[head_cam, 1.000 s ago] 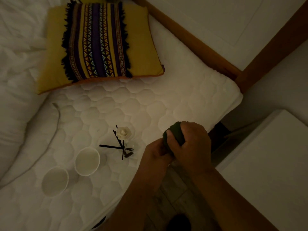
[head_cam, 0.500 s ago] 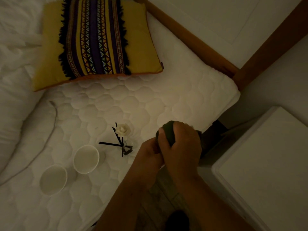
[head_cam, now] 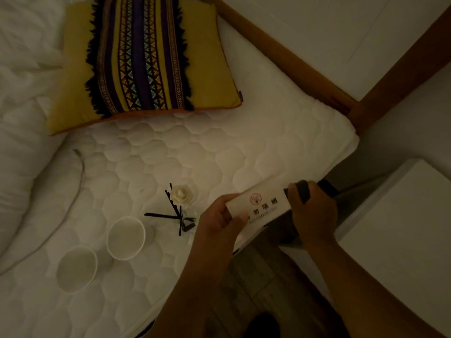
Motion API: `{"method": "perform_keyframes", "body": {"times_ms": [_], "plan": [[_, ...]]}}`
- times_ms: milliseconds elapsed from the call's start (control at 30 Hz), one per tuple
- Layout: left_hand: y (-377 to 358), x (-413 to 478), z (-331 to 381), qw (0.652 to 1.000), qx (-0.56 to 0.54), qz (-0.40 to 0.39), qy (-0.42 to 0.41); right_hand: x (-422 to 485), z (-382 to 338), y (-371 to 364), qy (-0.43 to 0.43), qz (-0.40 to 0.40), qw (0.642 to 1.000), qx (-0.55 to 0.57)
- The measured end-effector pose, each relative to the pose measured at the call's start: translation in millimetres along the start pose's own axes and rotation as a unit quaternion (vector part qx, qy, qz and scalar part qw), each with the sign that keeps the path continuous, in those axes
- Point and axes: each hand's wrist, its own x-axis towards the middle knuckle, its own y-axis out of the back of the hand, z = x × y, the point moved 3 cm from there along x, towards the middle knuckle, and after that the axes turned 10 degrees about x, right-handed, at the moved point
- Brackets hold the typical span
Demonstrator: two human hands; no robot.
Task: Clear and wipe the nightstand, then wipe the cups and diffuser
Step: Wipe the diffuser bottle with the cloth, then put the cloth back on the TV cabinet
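The quilted mattress (head_cam: 190,152) spread wide beyond and to the left of both sets of fingers; the yellow cushion (head_cam: 144,59) with its dark striped band lay far beyond the fingers, flat on that mattress; the white nightstand (head_cam: 402,230) stood to the right of the right-hand fingers, its top bare in the part that showed. The left hand (head_cam: 219,220) and the right hand (head_cam: 314,215) met over the mattress edge; between them was a white no-smoking sign (head_cam: 258,203), a red circle and dark characters on its face, tilted upward to the right. The left fingers were curled round the sign's left end, grasping it; the right fingers were clenched on a dark cloth (head_cam: 302,191), which was pressed against the sign's right end. Two white cups (head_cam: 126,237) sat upright on the mattress well to the left of the left fingers, one nearer the viewer (head_cam: 76,268) than the other, apart from each other; the diffuser (head_cam: 181,208), dark reeds splayed and a pale flower on top, stood just left of the left fingers, between them and the cups.
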Motion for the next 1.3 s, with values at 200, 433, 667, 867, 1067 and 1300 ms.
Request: {"method": "perform_keyframes", "body": {"times_ms": [200,433,667,867,1067,1300], "plan": [[-1.6,58.9,5.1,0.991,-0.006,0.133,-0.008,-41.9,11.4,3.6,-0.086,-0.031,0.989,0.120],[-15.0,100.9,-38.6,0.976,0.082,0.201,-0.002,-65.7,6.4,-0.7,-0.165,-0.055,0.964,0.199],[-12.5,99.9,-52.1,0.974,0.071,0.204,0.074,-66.2,-6.4,16.6,-0.206,-0.120,0.945,0.226],[-31.8,28.5,-2.8,0.957,0.086,0.240,0.135,-55.6,-76.5,36.2,-0.155,-0.122,0.947,0.252],[-41.4,-34.7,117.6,0.959,-0.229,0.082,0.149,-60.8,-195.9,60.5,-0.122,-0.134,0.936,0.302],[103.6,-148.9,263.8,0.982,-0.186,0.006,0.026,-81.4,-397.3,101.1,0.096,-0.286,0.930,0.212]]}}
